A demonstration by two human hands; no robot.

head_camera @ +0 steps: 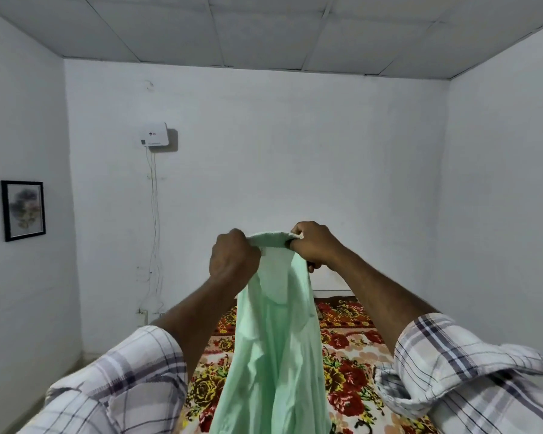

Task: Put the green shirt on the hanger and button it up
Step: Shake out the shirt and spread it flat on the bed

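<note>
1. Our left grip was clamped over one end of the collar band, fingers curled round the cloth. Our right grip pinched the other end, so both were closed on the green shirt.
2. The shirt was held up in the air in front of us. Its body hung straight down from the collar between our forearms, above the bed. Its hem ran out of view, so we could not tell whether it touched the bed.
3. We judged the cloth thin, light and limp, folding on itself as it hung. The collar looked like its firmest part and a sound place to hold. The shoulders seemed the next place to take it for the hanger, and the front edges would likely sag while we buttoned.
4. No hanger showed anywhere in view.
5. The bed carried a red and yellow floral cover. Our rolled plaid sleeves were near the hanging cloth.
6. Farther out, a white box with trailing cables sat on the back wall and a framed picture on the left wall, both well apart from the shirt. We saw nothing standing in the way.
</note>
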